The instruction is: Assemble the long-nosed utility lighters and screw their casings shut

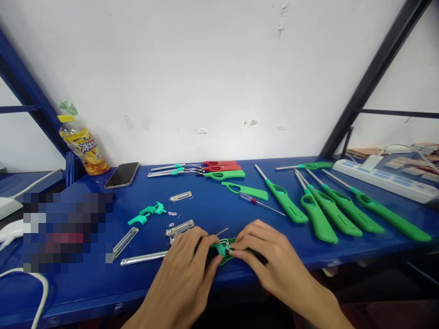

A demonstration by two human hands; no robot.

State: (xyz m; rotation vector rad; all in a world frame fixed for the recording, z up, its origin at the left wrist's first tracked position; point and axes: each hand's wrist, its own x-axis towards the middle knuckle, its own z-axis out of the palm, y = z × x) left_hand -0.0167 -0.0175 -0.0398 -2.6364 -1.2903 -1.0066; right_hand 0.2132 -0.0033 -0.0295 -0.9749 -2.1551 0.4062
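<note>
At the table's front edge my left hand is closed around an opened green gas lighter handle, thumb and fingers against its teal plastic part. A silver metal tube sticks out to the left from under that hand. From the other side my right hand pinches at the handle, its fingertips beside a thin white wire. Exactly what those fingertips grip is partly hidden. Clear lighter fuel tanks lie just beyond my left hand.
Several long green lighters lie at the right near a power strip. A screwdriver rests on a green handle shell. Teal triggers, red handles, a phone and a drink bottle sit farther back and left.
</note>
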